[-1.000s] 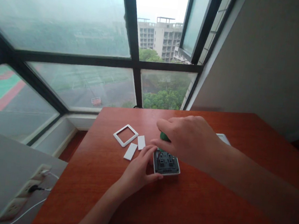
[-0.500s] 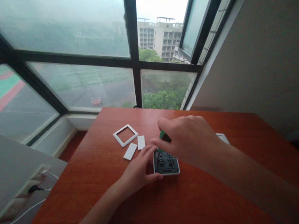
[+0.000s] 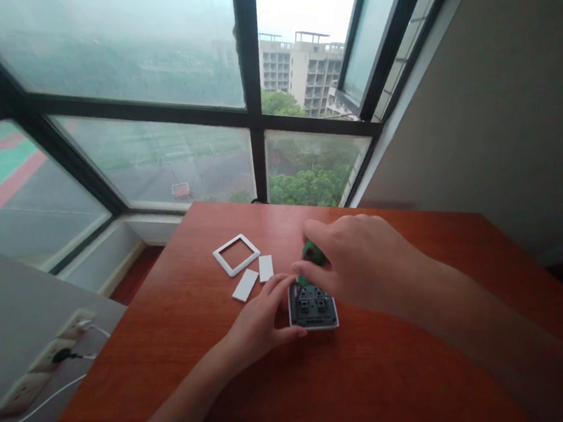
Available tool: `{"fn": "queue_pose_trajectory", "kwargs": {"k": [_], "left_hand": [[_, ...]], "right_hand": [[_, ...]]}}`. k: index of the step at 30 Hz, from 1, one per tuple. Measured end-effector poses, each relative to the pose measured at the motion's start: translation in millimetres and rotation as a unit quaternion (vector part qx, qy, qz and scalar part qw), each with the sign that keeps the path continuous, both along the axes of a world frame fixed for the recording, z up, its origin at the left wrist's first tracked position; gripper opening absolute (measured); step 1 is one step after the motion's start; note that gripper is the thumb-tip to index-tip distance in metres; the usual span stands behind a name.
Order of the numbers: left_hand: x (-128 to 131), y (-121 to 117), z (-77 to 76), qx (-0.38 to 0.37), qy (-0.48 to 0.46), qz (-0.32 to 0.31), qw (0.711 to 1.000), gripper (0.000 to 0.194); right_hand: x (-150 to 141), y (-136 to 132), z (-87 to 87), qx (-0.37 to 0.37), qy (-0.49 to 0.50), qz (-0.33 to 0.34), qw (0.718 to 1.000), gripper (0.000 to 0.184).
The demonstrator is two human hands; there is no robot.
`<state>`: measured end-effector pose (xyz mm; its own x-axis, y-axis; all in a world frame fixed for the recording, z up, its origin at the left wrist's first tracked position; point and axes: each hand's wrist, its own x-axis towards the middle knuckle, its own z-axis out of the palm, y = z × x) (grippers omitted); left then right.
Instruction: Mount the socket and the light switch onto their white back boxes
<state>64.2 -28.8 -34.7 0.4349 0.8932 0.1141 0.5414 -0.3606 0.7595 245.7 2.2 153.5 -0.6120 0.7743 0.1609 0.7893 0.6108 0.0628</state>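
A wall switch (image 3: 314, 312) with a white rim lies on the table, its dark back with terminals facing up. My left hand (image 3: 264, 320) grips it from the left, fingers at the far left corner and thumb along the near edge. Above its far side, my right hand (image 3: 357, 256) is closed around the green handle of a screwdriver (image 3: 313, 253), held upright. The tool's lower end reaches the far left part of the switch; its tip is too small to make out. Left of the switch lie two white rocker plates (image 3: 245, 285) and a square white frame (image 3: 220, 263).
The reddish-brown wooden table (image 3: 368, 388) stands against a large window with a dark frame (image 3: 145, 113). At the lower left, wall sockets (image 3: 52, 355) hold plugs with cables running beside the table's left edge. A grey wall (image 3: 482, 125) rises at the right.
My right hand has shifted slightly right and turned a little with the screwdriver, showing more of the green handle. It now covers the white piece seen behind the forearm. My left hand and the switch stay put.
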Motion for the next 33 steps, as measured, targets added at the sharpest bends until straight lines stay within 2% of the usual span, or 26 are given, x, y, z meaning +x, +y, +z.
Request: {"fn": "queue_pose_trajectory", "kwargs": {"k": [3, 7, 13, 20, 23, 26, 28, 30, 31, 32, 33], "left_hand": [[0, 0, 0.9, -0.003, 0.008, 0.001, 1.000, 0.083], [0, -1, 3.0, -0.004, 0.010, 0.005, 1.000, 0.078], [1, -1, 6.2, -0.002, 0.009, 0.008, 1.000, 0.073], [1, -1, 2.3, -0.002, 0.002, 0.009, 1.000, 0.080], [1, -1, 1.2, -0.007, -0.005, 0.009, 1.000, 0.084], [1, -1, 1.6, -0.015, -0.003, 0.009, 1.000, 0.086], [0, -2, 1.9, -0.023, -0.002, 0.005, 1.000, 0.085], [0, -2, 1.6, -0.032, -0.002, 0.000, 0.999, 0.085], [0, -2, 1.3, -0.034, -0.002, 0.000, 0.999, 0.085], [0, -2, 0.9, -0.033, 0.000, 0.002, 0.999, 0.085], [0, -3, 0.6, -0.029, 0.003, 0.004, 1.000, 0.085]], "right_hand": [[-4, -1, -2.4, 0.022, -0.006, -0.035, 0.999, 0.036], [-7, -4, -4.2, 0.030, -0.020, -0.057, 0.998, 0.042], [-8, -3, -3.0, 0.051, -0.024, -0.062, 0.996, 0.048], [-10, -4, -4.4, 0.057, -0.003, -0.059, 0.997, 0.048], [-1, -1, -3.5, 0.051, 0.020, -0.055, 0.997, 0.044], [21, 7, -6.4, 0.006, 0.083, -0.093, 0.992, 0.041], [43, 12, -16.2, -0.050, 0.159, -0.130, 0.977, 0.042], [67, 14, -35.3, -0.108, 0.255, -0.189, 0.942, 0.042], [78, 14, -48.2, -0.152, 0.310, -0.216, 0.913, 0.042], [87, 13, -62.9, -0.200, 0.378, -0.235, 0.873, 0.042], [95, 10, -78.7, -0.248, 0.453, -0.249, 0.819, 0.041]]}}
